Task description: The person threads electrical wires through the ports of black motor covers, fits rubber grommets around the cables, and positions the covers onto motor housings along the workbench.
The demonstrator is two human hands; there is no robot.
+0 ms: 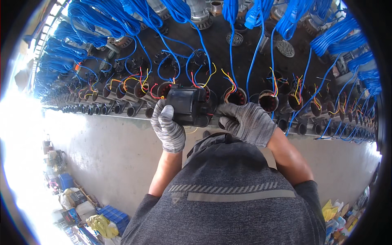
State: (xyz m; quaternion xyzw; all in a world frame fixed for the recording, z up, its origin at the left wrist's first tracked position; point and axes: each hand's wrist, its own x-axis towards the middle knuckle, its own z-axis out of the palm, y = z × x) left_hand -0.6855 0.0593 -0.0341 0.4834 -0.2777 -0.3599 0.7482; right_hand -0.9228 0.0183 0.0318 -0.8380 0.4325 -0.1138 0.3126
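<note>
A black box-shaped housing (181, 105) sits in front of me at the edge of the bench, against the row of metal motor tubes. My left hand (168, 127), in a grey striped knit glove, grips its left side with the thumb on the near face. To the right of the housing is my right hand (250, 122), gloved alike, its fingers curled together. Whatever those fingers hold is hidden; a small red bit shows between them and the housing. Just beyond my right hand, an open tube (236, 97) has yellow, red and blue wires sticking out.
More open tubes (268, 102) with coloured wire ends line the bench (216, 49) on both sides. Coiled blue cables (102, 20) hang along the far side. Two dishes of small metal parts (285, 48) stand on the bench. Behind me are blue crates (114, 218) and bags.
</note>
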